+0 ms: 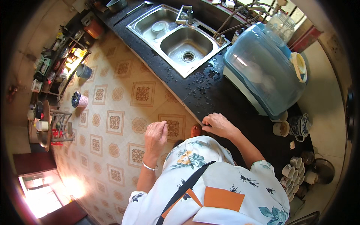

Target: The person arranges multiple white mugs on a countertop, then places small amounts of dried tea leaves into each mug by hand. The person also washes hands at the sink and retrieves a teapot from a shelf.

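Observation:
My left hand, with a metal bangle at its wrist, hangs over the patterned floor with curled fingers. Nothing shows in it. Loosely bent, my right hand is at the front edge of the wet black countertop; no object is visible in its fingers. Whether it touches the edge is unclear. Ahead of me is a double-bowl stainless steel sink. Its nearer bowl shows a bare drain, while the farther one holds stacked bowls. The faucet stands behind.
At right stands a dish rack with a translucent blue cover, a glass jar on top. Enamel mugs and several stacked cups sit along the wall. A grey bucket, a small bin and a stool stand at left.

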